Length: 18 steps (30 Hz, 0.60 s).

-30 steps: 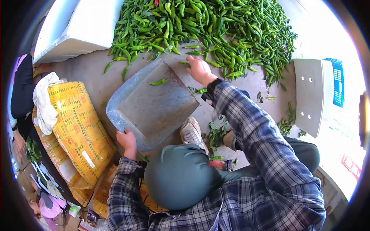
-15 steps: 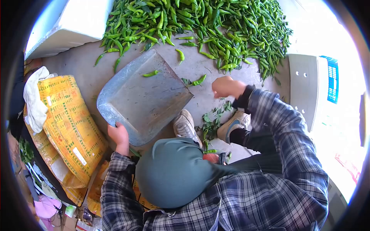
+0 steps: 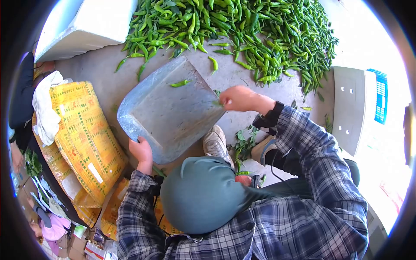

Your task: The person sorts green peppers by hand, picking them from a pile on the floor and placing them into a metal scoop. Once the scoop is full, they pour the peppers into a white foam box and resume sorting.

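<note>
Your grey scoop (image 3: 173, 119) sits in front of your knee (image 3: 201, 195), used as landmark here. Your left hand (image 3: 141, 151) grips its near-left rim, thumb over the edge. Your right hand (image 3: 242, 99) is at its right corner, fingers curled in; a bit of green shows by the fingertips, can't tell if they pinch it. One green pepper (image 3: 180, 83) lies inside the scoop, toward the far end. Loose pepper (image 3: 213, 64) just past its far-right edge; big pepper pile (image 3: 277, 34) beyond that. Crowding the scoop: left shoe (image 3: 215, 145) just beside its near-right edge, knee close on the near side, yellow-taped carton (image 3: 89, 138) to its left with a white cloth (image 3: 45, 106) on top. White foam box (image 3: 93, 30) beyond it, far left. Right of the scoop: leafy scraps (image 3: 244, 141), right shoe (image 3: 260, 149), then a pale box with holes (image 3: 352, 110) and a blue crate (image 3: 380, 95), both well apart. Another person's hand (image 3: 17, 158) is well left of the scoop, past the carton.
</note>
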Available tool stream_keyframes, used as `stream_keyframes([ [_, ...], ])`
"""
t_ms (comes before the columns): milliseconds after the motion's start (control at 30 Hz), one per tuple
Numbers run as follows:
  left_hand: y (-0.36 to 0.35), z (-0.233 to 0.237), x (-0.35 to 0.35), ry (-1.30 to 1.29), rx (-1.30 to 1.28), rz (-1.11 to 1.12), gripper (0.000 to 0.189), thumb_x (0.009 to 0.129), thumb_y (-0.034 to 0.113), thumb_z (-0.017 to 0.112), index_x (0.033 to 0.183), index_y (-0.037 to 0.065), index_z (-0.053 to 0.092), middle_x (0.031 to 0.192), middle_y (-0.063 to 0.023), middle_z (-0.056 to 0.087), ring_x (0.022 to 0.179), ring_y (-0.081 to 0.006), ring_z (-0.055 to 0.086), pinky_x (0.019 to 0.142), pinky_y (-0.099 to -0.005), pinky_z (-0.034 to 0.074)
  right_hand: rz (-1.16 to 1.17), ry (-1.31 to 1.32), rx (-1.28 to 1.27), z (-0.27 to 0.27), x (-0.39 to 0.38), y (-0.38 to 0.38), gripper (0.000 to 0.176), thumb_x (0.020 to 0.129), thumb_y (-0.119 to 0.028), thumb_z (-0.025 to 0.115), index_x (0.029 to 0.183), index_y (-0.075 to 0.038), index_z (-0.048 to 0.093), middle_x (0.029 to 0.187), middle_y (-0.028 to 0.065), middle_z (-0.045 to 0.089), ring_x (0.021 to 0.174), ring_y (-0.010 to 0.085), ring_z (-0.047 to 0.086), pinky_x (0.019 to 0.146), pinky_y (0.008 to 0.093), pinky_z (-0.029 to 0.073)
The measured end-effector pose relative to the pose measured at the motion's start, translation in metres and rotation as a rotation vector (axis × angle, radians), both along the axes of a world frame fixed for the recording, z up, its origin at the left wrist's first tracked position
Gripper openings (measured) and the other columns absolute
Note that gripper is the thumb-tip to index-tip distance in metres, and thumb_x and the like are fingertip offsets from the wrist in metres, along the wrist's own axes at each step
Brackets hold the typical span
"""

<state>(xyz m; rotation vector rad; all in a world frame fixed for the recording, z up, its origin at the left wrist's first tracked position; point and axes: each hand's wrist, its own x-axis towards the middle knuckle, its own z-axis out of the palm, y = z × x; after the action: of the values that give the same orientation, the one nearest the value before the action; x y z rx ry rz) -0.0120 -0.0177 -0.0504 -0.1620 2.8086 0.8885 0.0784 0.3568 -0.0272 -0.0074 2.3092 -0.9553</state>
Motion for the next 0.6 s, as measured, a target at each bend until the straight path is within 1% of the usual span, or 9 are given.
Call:
stream_keyframes([
  [33, -0.002, -0.002, 0.000, 0.005, 0.017, -0.003, 0.028, 0.077, 0.002, 0.049, 0.104, -0.006, 0.054, 0.092, -0.0219, 0.062, 0.088, -0.0351, 0.060, 0.078, -0.0386, 0.045, -0.029, -0.201, -0.182, 0.024, -0.013, -0.006, 0.027, 0.073, -0.027, 0.060, 0.093, -0.009, 0.059, 0.081, 0.0135, 0.064, 0.078, 0.0295, 0.063, 0.070, 0.0398, 0.049],
  [67, -0.003, -0.003, 0.000, 0.010, 0.035, -0.008, 0.029, 0.077, 0.002, 0.049, 0.105, -0.006, 0.054, 0.093, -0.0217, 0.062, 0.088, -0.0347, 0.060, 0.079, -0.0384, 0.045, -0.036, -0.201, -0.181, 0.013, -0.022, -0.010, 0.027, 0.073, -0.027, 0.060, 0.093, -0.009, 0.059, 0.081, 0.0135, 0.064, 0.078, 0.0295, 0.063, 0.070, 0.0398, 0.049],
  [133, -0.002, -0.001, 0.001, 0.025, 0.055, -0.008, 0.029, 0.078, 0.002, 0.049, 0.105, -0.006, 0.054, 0.094, -0.0217, 0.062, 0.089, -0.0345, 0.060, 0.079, -0.0383, 0.045, -0.265, 0.180, 0.270, -0.021, -0.046, -0.004, 0.024, 0.074, -0.024, 0.059, 0.090, -0.006, 0.058, 0.081, 0.0158, 0.063, 0.075, 0.0332, 0.062, 0.071, 0.0406, 0.049],
  [333, -0.001, 0.001, 0.001, 0.028, 0.066, -0.004, 0.029, 0.078, 0.001, 0.048, 0.106, -0.008, 0.053, 0.097, -0.0216, 0.061, 0.091, -0.0335, 0.060, 0.082, -0.0377, 0.044, -0.591, 0.203, 0.393, -0.064, -0.081, -0.001, 0.025, 0.075, -0.023, 0.057, 0.089, -0.002, 0.057, 0.083, 0.0200, 0.062, 0.083, 0.0342, 0.061, 0.073, 0.0416, 0.049],
  [400, -0.001, -0.001, 0.001, 0.028, 0.086, 0.005, 0.029, 0.078, 0.000, 0.048, 0.106, -0.008, 0.052, 0.098, -0.0215, 0.061, 0.092, -0.0330, 0.059, 0.082, -0.0374, 0.043, -0.468, 0.188, 0.182, -0.057, -0.074, -0.011, 0.027, 0.072, -0.026, 0.058, 0.093, -0.009, 0.060, 0.087, 0.0190, 0.063, 0.085, 0.0343, 0.060, 0.075, 0.0405, 0.049],
  [467, -0.001, 0.000, 0.002, 0.004, 0.101, 0.021, 0.030, 0.079, 0.000, 0.048, 0.107, -0.008, 0.051, 0.098, -0.0216, 0.060, 0.091, -0.0323, 0.059, 0.083, -0.0367, 0.043, -0.246, -0.025, -0.116, -0.013, -0.068, -0.016, 0.024, 0.074, -0.023, 0.055, 0.095, -0.013, 0.061, 0.088, 0.0190, 0.063, 0.083, 0.0343, 0.061, 0.076, 0.0402, 0.049],
  [500, -0.001, -0.001, 0.001, 0.003, 0.105, 0.016, 0.030, 0.079, 0.000, 0.048, 0.107, -0.008, 0.051, 0.098, -0.0216, 0.060, 0.091, -0.0323, 0.059, 0.083, -0.0367, 0.043, -0.251, -0.025, -0.111, -0.019, -0.069, -0.009, 0.024, 0.074, -0.023, 0.055, 0.095, -0.013, 0.061, 0.088, 0.0190, 0.063, 0.083, 0.0343, 0.061, 0.076, 0.0402, 0.049],
  [567, -0.002, -0.001, 0.002, 0.023, 0.089, 0.003, 0.031, 0.079, 0.000, 0.047, 0.109, -0.008, 0.051, 0.099, -0.0215, 0.060, 0.092, -0.0318, 0.059, 0.083, -0.0363, 0.043, -0.425, 0.271, 0.366, -0.040, -0.076, 0.013, 0.029, 0.077, -0.016, 0.051, 0.105, -0.015, 0.060, 0.106, 0.0189, 0.059, 0.098, 0.0343, 0.057, 0.082, 0.0424, 0.046],
  [600, -0.001, 0.000, 0.002, 0.022, 0.089, 0.002, 0.031, 0.079, 0.000, 0.047, 0.109, -0.008, 0.051, 0.099, -0.0215, 0.060, 0.092, -0.0318, 0.059, 0.083, -0.0363, 0.043, -0.420, 0.229, 0.473, -0.021, -0.081, 0.027, 0.040, 0.080, -0.009, 0.047, 0.119, -0.018, 0.052, 0.127, 0.0185, 0.044, 0.117, 0.0369, 0.043, 0.092, 0.0513, 0.039],
])
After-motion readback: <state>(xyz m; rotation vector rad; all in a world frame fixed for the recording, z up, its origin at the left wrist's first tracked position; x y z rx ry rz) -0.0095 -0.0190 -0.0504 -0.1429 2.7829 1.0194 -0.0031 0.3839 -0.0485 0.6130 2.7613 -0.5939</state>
